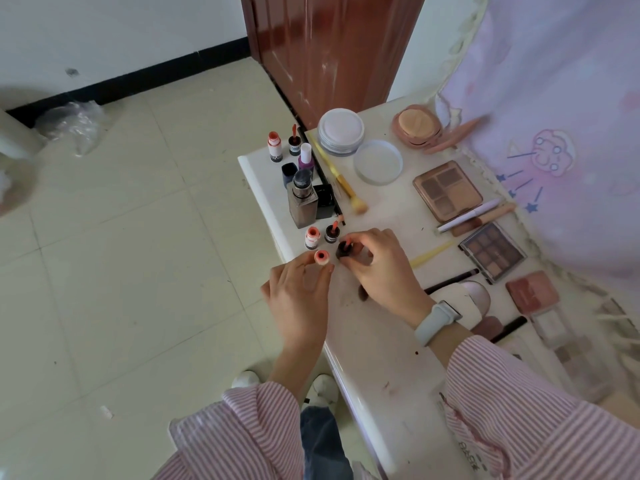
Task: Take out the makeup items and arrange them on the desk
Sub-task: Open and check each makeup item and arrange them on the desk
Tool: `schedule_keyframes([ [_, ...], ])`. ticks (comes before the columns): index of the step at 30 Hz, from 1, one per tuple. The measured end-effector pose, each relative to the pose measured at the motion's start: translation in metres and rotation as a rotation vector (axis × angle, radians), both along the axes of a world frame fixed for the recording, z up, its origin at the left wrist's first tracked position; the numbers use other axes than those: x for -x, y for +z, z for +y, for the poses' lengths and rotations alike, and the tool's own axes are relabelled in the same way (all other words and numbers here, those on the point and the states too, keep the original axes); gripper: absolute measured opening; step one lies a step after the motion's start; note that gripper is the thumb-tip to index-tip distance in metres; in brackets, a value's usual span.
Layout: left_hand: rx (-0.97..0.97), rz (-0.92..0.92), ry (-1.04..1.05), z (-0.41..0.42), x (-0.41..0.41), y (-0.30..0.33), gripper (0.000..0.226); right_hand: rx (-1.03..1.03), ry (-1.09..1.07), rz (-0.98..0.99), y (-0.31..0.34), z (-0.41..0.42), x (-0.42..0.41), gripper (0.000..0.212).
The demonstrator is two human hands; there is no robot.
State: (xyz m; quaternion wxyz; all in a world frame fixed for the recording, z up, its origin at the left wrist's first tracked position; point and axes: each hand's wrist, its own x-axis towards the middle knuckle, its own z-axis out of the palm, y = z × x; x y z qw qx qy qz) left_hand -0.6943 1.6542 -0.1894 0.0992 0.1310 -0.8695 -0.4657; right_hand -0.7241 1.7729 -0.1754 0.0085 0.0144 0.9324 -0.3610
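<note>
My left hand (300, 296) pinches a small lip-gloss tube (321, 257) with a coral open mouth, at the white desk's (381, 368) left edge. Right beside it, my right hand (375, 268) grips the dark cap with its coral-tipped wand (344, 249), just touching the desk. Behind them stand a matching opened tube (312, 237) and its dark cap (331, 233). Another such pair (274, 146) stands at the desk's far corner. A square foundation bottle (304, 199) and a purple nail polish (305, 160) stand between.
Two eyeshadow palettes (447, 188) (492, 252), a yellow brush (341, 180), a powder jar (341, 131) with its lid (378, 162), an open compact (416, 126) and blush pans (531, 292) lie on the desk. A curtain (554, 116) hangs at right; tiled floor lies left.
</note>
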Motion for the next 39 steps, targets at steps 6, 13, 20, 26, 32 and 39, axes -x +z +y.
schedule_keyframes([
  [6,0.081,0.027,0.000,0.004,0.001,-0.002,0.022,-0.068,0.045,0.054,0.001,0.000,-0.004,0.021],
  [13,0.123,-0.012,-0.023,-0.001,-0.011,-0.008,0.048,-0.166,0.017,0.199,0.013,0.035,-0.007,0.028],
  [20,0.208,-0.192,-0.113,0.002,-0.025,-0.024,0.085,-0.587,-0.352,-0.132,0.019,0.099,0.041,0.076],
  [26,0.248,-0.211,-0.122,0.000,-0.024,-0.024,0.084,-0.619,-0.367,-0.223,0.009,0.107,0.057,0.077],
  [32,0.203,-0.216,-0.145,-0.006,-0.024,-0.020,0.088,-0.501,-0.385,-0.080,0.011,0.102,0.050,0.069],
  [39,0.134,0.081,-0.095,-0.014,-0.031,0.008,0.045,-0.035,-0.069,0.149,0.036,0.091,-0.002,0.074],
])
